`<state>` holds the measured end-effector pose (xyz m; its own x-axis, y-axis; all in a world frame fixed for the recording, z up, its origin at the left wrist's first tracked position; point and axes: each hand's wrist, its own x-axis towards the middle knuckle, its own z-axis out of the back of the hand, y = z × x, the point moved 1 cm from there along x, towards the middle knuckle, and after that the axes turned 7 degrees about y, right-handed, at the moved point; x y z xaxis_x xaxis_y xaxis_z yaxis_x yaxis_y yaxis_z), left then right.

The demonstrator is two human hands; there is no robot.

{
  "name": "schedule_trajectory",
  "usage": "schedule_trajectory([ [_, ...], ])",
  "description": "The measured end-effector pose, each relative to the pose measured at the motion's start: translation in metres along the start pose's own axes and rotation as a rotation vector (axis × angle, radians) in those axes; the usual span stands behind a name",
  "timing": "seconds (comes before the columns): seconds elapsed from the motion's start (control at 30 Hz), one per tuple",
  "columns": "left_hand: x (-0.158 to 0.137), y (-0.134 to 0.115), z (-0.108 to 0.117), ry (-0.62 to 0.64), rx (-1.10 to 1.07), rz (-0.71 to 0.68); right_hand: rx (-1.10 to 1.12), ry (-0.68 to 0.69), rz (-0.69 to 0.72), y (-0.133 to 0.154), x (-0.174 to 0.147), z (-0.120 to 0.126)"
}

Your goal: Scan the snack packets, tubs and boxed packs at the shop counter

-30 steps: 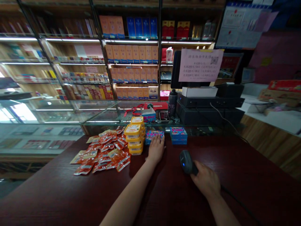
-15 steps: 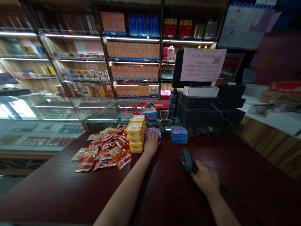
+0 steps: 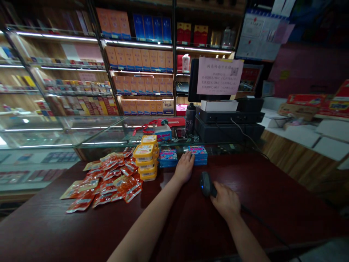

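Observation:
My right hand (image 3: 225,200) is wrapped around the handle of a black barcode scanner (image 3: 205,185) with a small blue light, held over the dark wooden counter (image 3: 174,225). My left hand (image 3: 185,166) has its fingers stretched out at the left side of a stack of flat blue-and-pink boxes (image 3: 200,156); the fingertips seem to touch it. A second such stack (image 3: 167,158) lies left of that hand. Beside it stands a pile of yellow tubs (image 3: 144,153) with white labels. Farther left, many orange-red snack packets (image 3: 106,178) lie heaped.
Behind the counter top is a glass display case (image 3: 109,136) with an open blue box (image 3: 163,133), a phone (image 3: 180,134) and a dark bottle (image 3: 190,119) on it. A monitor with a pink paper sign (image 3: 216,76) stands behind. The scanner's cable (image 3: 261,220) trails right.
My left hand has moved right, from the left stack of blue boxes to the right one. The view has turned slightly right. My right hand still holds the scanner.

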<state>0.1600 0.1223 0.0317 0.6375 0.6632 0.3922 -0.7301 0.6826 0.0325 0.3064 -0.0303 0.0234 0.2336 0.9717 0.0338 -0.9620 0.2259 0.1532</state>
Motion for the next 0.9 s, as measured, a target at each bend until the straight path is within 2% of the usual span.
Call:
schedule_trajectory([
  [0.17,0.038,-0.016,-0.007,0.048,0.012,-0.008,0.002,-0.012,-0.002,0.0,0.002,-0.002],
  [0.3,0.05,-0.021,-0.007,0.008,0.025,0.037,0.012,-0.015,-0.003,0.001,0.001,0.0],
  [0.47,0.046,-0.019,0.008,-0.045,0.094,-0.062,0.034,-0.057,0.046,-0.001,-0.001,0.003],
  [0.57,0.036,-0.014,0.022,-0.059,0.134,-0.136,0.023,-0.037,0.025,-0.001,0.0,0.002],
  [0.67,0.02,-0.003,0.036,-0.097,0.105,-0.048,0.033,-0.052,0.046,-0.001,0.0,0.001],
  [0.77,-0.005,0.008,0.044,-0.212,-0.085,0.072,0.024,-0.049,0.041,-0.001,0.0,0.0],
  [0.9,-0.039,0.011,0.034,-0.584,-0.647,0.298,0.015,-0.031,0.026,0.0,0.0,0.0],
])
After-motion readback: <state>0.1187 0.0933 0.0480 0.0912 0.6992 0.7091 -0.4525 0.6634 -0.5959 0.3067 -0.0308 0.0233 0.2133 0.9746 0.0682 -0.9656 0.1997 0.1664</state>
